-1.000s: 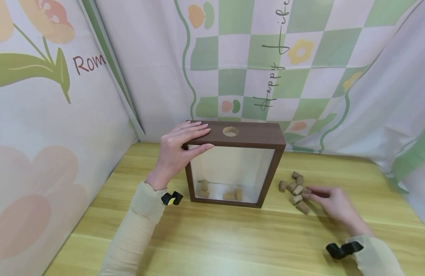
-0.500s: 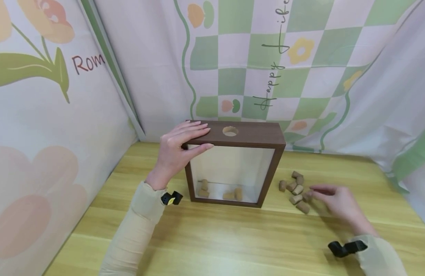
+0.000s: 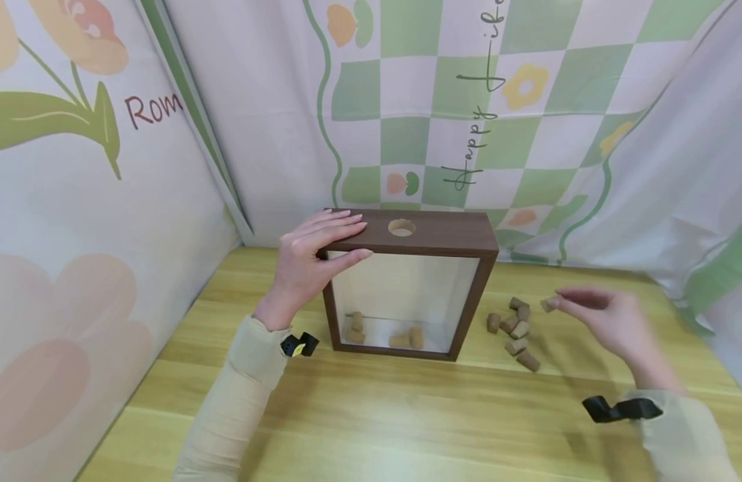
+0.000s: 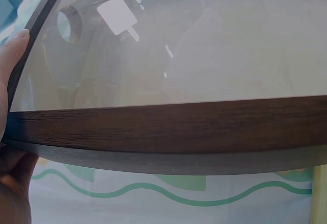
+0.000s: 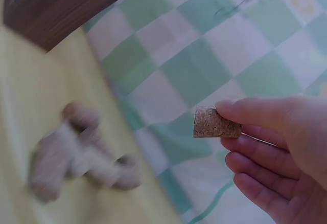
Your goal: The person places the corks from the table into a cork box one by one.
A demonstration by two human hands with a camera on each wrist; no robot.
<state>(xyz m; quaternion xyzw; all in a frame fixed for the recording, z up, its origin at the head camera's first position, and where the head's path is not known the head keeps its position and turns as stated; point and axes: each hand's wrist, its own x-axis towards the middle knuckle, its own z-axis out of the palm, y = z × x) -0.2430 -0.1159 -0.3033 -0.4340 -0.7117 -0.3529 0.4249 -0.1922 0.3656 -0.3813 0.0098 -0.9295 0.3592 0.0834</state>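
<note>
A dark brown wooden box frame (image 3: pixel 443 231) with a clear front stands upright on the table, a round hole in its top. Several corks (image 3: pixel 416 337) lie inside at its bottom. My left hand (image 3: pixel 307 258) rests over the box's top left corner, thumb along the front edge and fingers straight across the top. Between thumb and index finger, my right hand (image 3: pixel 612 321) pinches one cork (image 5: pixel 214 122), raised above the table to the right of the box. Its other fingers are loosely bent in the right wrist view. A loose pile of corks (image 3: pixel 519 329) lies just left of that hand.
The light wood-grain table (image 3: pixel 359 422) carries everything. A green and white checked curtain (image 3: pixel 455 147) hangs close behind the box. At the left stands a flower-printed wall cloth (image 3: pixel 94 254).
My right hand has taken a cork from the pile's right side and lifted it up and away to the right. The left hand and the box have stayed put.
</note>
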